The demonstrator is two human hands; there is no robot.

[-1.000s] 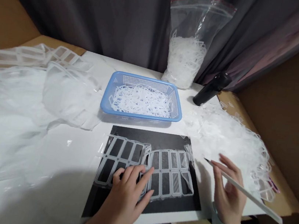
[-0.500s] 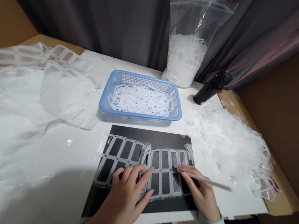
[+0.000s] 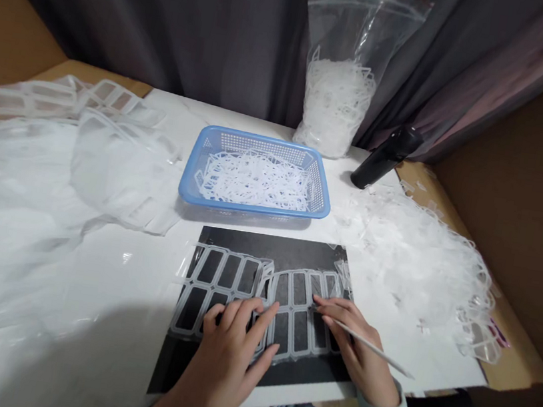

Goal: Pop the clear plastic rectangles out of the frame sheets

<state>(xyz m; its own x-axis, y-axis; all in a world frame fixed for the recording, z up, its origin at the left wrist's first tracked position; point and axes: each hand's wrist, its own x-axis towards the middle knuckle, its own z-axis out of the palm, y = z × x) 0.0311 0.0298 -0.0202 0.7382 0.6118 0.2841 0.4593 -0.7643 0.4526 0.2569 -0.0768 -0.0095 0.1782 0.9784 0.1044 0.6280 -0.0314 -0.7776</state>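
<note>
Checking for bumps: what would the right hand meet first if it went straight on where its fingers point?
The translucent white plastic grid strip on the black sheet, right under the right hand's fingertips; they seem to touch it, though depth is unclear.

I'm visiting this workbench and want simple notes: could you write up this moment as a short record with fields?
Left hand: fingers spread on a translucent plastic lattice sheet
Right hand: gripping a slim white pointed stick, its tip at the lattice
Underneath: matte black rectangular sheet
Beyond: blue perforated plastic basket and clear zip bag, both holding white plastic scraps
</note>
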